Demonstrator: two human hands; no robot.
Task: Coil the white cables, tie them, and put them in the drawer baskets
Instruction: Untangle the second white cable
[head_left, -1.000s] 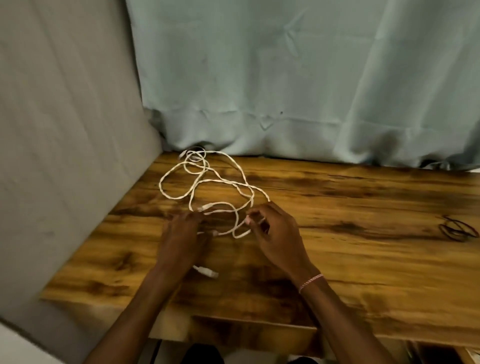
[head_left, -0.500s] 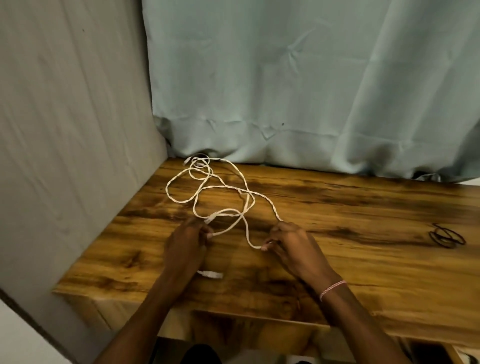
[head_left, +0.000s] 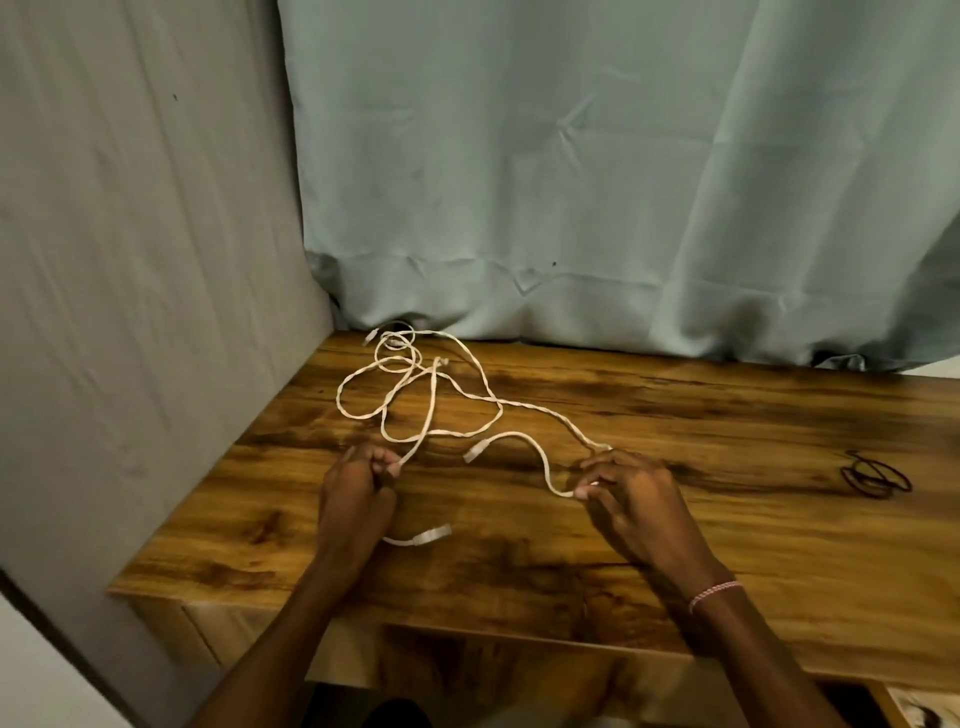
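Two hands hold a tangled white cable (head_left: 431, 400) on the surface (head_left: 753, 530)
Left hand (head_left: 358, 493) fingers (head_left: 387, 462) clamped on one strand, right hand (head_left: 634, 499) fingers clamped on another; loops lie beyond the fingers, a plug (head_left: 475, 453) between them

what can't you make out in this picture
Head view only:
- How many white cables form the tangle: strands overlap.
- Cable run inside the left hand and right hand: curled fingers cover it.
- The dark loops on the table: too small to identify.
- The drawer baskets: cut off at the bottom edge.
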